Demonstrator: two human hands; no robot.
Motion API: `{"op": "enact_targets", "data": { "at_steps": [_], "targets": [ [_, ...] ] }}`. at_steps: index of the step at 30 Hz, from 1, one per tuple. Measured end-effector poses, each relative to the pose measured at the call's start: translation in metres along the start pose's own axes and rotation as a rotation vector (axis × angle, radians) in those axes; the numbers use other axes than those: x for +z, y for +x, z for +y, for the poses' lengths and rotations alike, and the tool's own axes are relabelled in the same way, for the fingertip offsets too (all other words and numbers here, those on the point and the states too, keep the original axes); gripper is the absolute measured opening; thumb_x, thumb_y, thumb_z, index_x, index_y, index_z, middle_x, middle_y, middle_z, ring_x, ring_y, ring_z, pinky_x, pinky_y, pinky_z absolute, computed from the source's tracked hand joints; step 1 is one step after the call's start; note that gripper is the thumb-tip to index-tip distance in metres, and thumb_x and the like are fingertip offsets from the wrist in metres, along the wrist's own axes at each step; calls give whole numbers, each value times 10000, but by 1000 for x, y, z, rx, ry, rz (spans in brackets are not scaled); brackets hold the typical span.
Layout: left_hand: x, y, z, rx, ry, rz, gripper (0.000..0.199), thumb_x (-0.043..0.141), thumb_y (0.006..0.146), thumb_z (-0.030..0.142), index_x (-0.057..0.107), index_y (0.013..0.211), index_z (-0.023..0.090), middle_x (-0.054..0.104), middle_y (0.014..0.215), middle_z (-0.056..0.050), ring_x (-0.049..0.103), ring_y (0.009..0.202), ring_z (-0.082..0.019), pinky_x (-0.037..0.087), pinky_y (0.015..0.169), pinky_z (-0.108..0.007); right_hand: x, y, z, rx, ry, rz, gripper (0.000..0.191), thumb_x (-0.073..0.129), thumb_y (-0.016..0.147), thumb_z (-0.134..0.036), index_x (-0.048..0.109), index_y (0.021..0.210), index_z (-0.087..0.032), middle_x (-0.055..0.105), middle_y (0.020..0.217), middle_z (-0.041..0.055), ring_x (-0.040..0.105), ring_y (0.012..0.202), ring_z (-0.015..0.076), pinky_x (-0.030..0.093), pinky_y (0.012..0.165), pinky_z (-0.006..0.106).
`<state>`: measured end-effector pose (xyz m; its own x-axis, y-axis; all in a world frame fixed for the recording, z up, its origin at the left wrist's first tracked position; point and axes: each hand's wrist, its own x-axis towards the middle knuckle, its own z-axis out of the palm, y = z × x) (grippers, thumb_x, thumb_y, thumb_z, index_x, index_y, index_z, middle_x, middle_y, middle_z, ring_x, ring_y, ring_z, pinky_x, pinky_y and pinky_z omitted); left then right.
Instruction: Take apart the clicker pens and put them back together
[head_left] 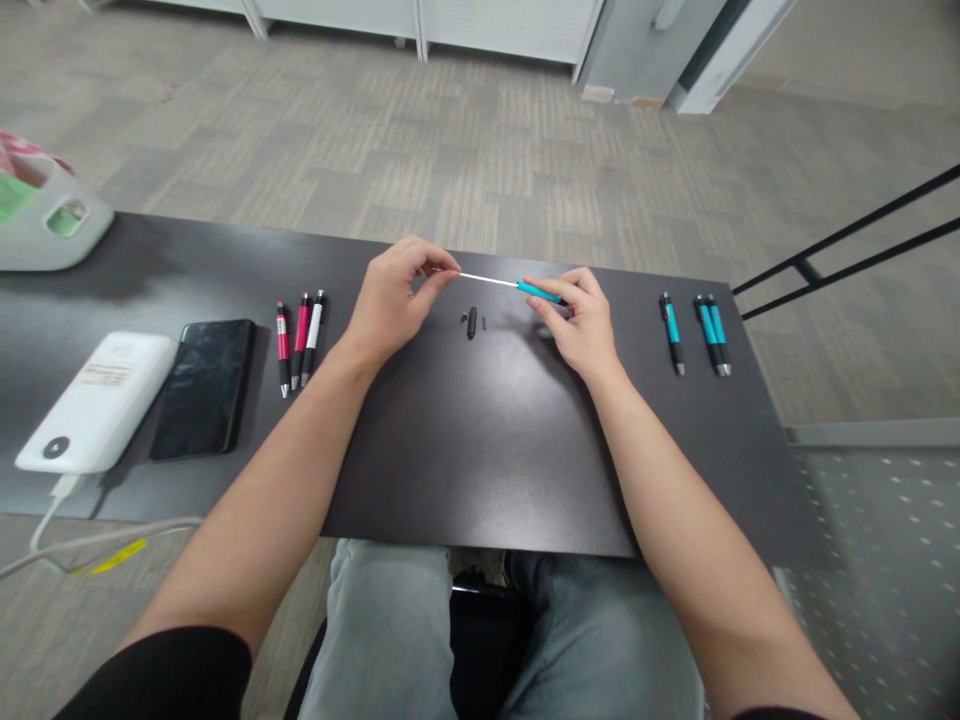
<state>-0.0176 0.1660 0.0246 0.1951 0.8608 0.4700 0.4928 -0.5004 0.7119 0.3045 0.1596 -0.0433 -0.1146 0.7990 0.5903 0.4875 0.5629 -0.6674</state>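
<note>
My left hand pinches one end of a thin white pen refill above the table. Its other end meets the turquoise pen barrel, which my right hand grips between thumb and fingers. Whether the refill's end lies inside the barrel or only touches it, I cannot tell. On the table below, between my hands, lie a black pen grip section, a small dark piece to its left and a thin dark piece, perhaps a spring, to its right.
Two red pens and a white pen lie left, beside a black phone and a white power bank with a cable. Three turquoise pens lie right. A white basket stands far left on the dark table.
</note>
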Motion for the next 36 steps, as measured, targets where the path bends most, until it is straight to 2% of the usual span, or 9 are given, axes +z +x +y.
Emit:
{"op": "enact_targets", "data": {
  "at_steps": [6,12,15,18,22,27,32,34,36],
  "targets": [
    [5,-1,-1,13,14,-42,158,797,1053,507,855,971,385,902,1057,-29,759,1020,-345,649,1074,-606,0,0,-8,32,-142,-78,319,902,1111,-381,996,1371,-540,784,1142,111,762,1125,412,665,1121,713],
    [27,-9,1,16,-150,-73,147,902,1013,482,906,1118,379,942,1138,-10,837,1010,-318,708,1037,-571,-4,2,-24,14,-186,-204,297,923,1122,-415,979,1393,-522,915,1162,62,788,1086,398,626,1119,684],
    [34,-13,3,15,-206,-58,115,908,1001,420,903,1110,383,938,1109,-1,858,1003,-305,722,1002,-549,-5,1,-30,27,-186,-197,186,949,1109,-471,979,1293,-474,945,1142,56,800,1075,405,640,1063,654],
    [35,-14,7,-32,-217,-41,135,922,992,452,894,1105,383,937,1078,4,847,998,-307,721,1005,-562,-5,0,-32,8,-193,-198,99,945,1111,-525,957,1170,-446,954,1145,56,801,1080,410,640,1040,643],
    [33,-15,18,-130,-266,-38,242,963,983,581,873,1102,389,939,1083,14,828,1025,-323,704,1049,-600,-4,1,-30,-18,-103,-207,200,907,1117,-651,933,1127,-453,950,1119,52,790,1030,405,644,1007,654],
    [34,-17,31,-180,-331,-44,298,977,974,657,865,1067,396,931,1106,-15,838,1054,-359,678,1072,-625,-2,2,-31,52,-60,-230,306,877,1085,-761,932,1125,-463,952,1105,54,763,1020,421,651,1016,691],
    [31,-16,28,-143,-249,-113,379,1007,932,581,857,1230,400,913,1304,-38,831,1171,-377,660,1172,-629,0,2,-35,113,18,-189,397,873,1051,-841,922,1091,-450,931,1089,71,776,970,394,671,952,649],
    [31,-17,22,-76,-129,-150,393,1029,905,506,868,1248,401,869,1405,-63,811,1276,-395,644,1198,-630,2,2,-35,159,64,-133,456,882,1021,-887,905,1090,-436,926,1097,74,789,940,380,669,911,627],
    [34,-20,16,-15,45,-185,303,1014,922,446,888,1193,391,828,1444,-96,774,1364,-433,612,1212,-672,4,2,-33,200,111,-85,496,906,985,-912,886,1094,-429,924,1077,62,791,889,361,658,878,601]
  ]
}}
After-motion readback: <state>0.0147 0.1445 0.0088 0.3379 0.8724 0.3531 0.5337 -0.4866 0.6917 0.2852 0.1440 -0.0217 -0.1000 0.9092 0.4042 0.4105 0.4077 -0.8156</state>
